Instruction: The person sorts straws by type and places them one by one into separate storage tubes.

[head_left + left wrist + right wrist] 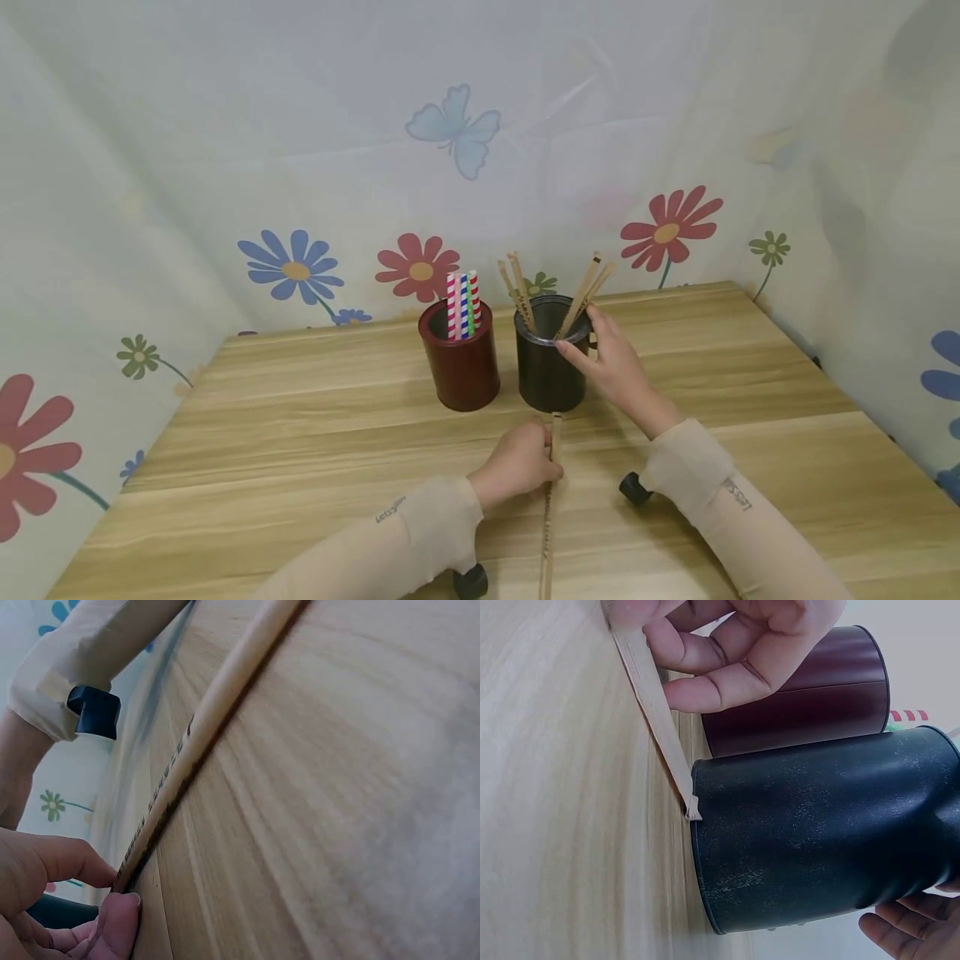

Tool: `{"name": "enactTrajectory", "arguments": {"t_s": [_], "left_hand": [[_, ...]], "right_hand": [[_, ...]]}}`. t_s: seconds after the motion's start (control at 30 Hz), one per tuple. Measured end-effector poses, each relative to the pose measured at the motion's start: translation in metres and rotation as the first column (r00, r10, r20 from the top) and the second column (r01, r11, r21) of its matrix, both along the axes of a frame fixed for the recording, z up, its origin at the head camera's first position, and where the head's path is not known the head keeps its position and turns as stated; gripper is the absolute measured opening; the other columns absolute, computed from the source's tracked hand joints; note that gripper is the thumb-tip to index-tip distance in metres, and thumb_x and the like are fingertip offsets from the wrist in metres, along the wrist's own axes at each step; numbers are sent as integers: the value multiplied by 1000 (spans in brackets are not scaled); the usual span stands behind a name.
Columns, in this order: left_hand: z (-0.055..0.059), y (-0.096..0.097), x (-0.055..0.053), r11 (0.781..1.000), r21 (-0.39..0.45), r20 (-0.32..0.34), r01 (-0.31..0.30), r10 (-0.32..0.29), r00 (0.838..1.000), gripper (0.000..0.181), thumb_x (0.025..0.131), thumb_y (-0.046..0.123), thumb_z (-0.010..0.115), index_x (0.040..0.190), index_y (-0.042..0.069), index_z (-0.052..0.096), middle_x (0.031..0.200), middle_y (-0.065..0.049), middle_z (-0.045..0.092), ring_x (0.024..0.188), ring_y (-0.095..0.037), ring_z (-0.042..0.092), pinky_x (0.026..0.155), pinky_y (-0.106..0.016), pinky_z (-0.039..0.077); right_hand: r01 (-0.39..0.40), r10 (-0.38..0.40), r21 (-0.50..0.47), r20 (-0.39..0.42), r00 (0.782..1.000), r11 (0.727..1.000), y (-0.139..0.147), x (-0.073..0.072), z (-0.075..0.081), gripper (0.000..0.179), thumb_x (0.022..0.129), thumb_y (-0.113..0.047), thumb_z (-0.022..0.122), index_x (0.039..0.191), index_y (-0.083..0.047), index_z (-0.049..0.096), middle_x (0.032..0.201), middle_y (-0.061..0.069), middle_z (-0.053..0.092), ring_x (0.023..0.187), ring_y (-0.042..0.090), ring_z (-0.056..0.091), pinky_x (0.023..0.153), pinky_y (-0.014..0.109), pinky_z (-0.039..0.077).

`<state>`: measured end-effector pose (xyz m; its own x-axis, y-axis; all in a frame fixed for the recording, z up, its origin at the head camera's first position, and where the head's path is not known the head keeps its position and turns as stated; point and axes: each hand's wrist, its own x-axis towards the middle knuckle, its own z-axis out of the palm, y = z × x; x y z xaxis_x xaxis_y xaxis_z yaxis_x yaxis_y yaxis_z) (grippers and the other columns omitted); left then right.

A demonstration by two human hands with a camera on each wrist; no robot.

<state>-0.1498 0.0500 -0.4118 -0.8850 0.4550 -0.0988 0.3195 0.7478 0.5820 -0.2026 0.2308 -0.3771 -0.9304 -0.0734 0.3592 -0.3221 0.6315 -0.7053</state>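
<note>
My left hand (516, 460) pinches a long straw in a brown paper wrapper (548, 529) between thumb and fingers. It lies along the table, printed lettering on its side, its far end at the foot of the black cup (550, 375). The right wrist view shows that crimped end against the cup's base. At the cup's right side, my right hand (621, 375) grips its upper part, thumb at the front rim and fingers by the right edge. Several brown wrapped straws (581, 293) stand inside, leaning left and right.
Left of the black cup stands a dark red cup (462, 367) with several striped straws (462, 307) in it. Both are on a wood-grain table (300, 400). A flowered cloth (337, 183) hangs behind and at the sides.
</note>
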Motion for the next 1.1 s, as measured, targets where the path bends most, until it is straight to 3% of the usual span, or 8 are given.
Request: {"name": "enactTrajectory", "arguments": {"t_s": [0.2, 0.33, 0.5, 0.63, 0.8, 1.1], "left_hand": [[-1, 0, 0, 1000, 2, -41, -7, 7, 999, 16, 72, 5, 74, 72, 7, 59, 78, -1, 53, 63, -11, 49, 53, -18, 39], [-2, -1, 0, 1000, 24, -44, -5, 6, 999, 16, 72, 5, 73, 68, 8, 58, 73, 1, 51, 54, -8, 49, 51, -18, 39], [-6, -4, -1, 993, 115, 14, -27, 26, 1000, 17, 75, 3, 71, 82, 5, 55, 60, 4, 51, 35, -5, 47, 44, -20, 42], [-10, -8, -1, 980, 199, 64, -24, 12, 998, 19, 77, 1, 68, 90, 3, 54, 55, 5, 50, 33, -4, 44, 39, -20, 42], [-12, -13, -2, 947, 321, 113, -18, -19, 993, 19, 79, -2, 66, 95, 0, 55, 62, 1, 55, 35, -7, 44, 37, -19, 39], [-3, -20, -4, 915, 402, 96, -22, -18, 995, 27, 79, -4, 62, 105, -2, 57, 72, -1, 54, 48, -8, 46, 41, -18, 41]], "right_hand": [[5, -5, 5, 6, 1000, 1000, 1, 0, 0, 82, 93, -44, 57, 150, 3, 21, 148, 26, 34, 131, 39, 42, 100, 52, 46], [8, -8, 7, 1, 1000, 1000, 1, -1, -1, 82, 93, -44, 57, 150, 3, 21, 148, 26, 33, 131, 39, 42, 100, 52, 46], [2, -2, 4, -12, 1000, 1000, 1, -2, -2, 79, 94, -44, 57, 150, 1, 23, 147, 25, 36, 130, 38, 43, 99, 53, 47], [-3, 3, 0, -8, 1000, 1000, 0, -2, -3, 79, 94, -43, 57, 150, 1, 22, 148, 24, 34, 131, 38, 42, 99, 53, 47], [-3, 3, -3, 0, 1000, 1000, 0, -2, -2, 81, 94, -44, 57, 151, 1, 21, 150, 24, 32, 132, 38, 41, 100, 53, 46], [9, -9, 1, -8, 1000, 1000, 0, 0, -1, 80, 93, -43, 58, 150, 0, 23, 149, 24, 34, 131, 38, 42, 99, 52, 47]]}}
